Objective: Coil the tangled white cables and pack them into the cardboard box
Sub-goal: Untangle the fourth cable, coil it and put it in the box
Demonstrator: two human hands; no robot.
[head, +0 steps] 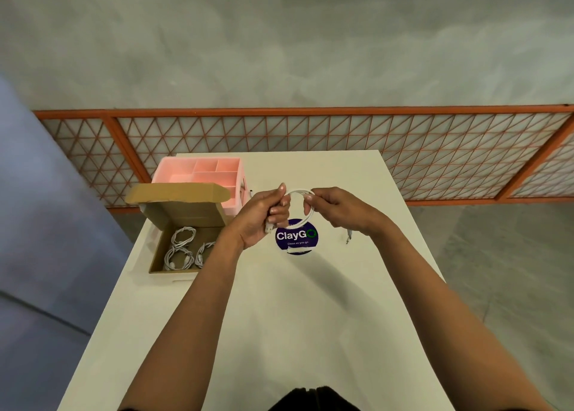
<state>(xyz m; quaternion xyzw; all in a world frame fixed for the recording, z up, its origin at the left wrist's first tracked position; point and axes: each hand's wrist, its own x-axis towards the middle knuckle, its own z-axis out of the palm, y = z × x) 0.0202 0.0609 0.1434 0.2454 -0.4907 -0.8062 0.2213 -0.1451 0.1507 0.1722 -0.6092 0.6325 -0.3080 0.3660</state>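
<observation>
A white cable (300, 192) forms a round loop held up over the table between both hands. My left hand (264, 214) grips the loop's left side, with a plug end poking out below its fingers. My right hand (334, 207) pinches the loop's right side, and the cable's free end (348, 236) dangles below that wrist. The open cardboard box (155, 256) sits on the table's left, its lid flap raised. Inside it lie several coiled white cables (183, 247).
A pink compartment organizer (198, 169) stands behind the box. A round purple ClayGo sticker (296, 239) lies on the white table (279, 333) under the hands. An orange lattice railing (341, 137) runs beyond the table's far edge. Grey floor surrounds the table.
</observation>
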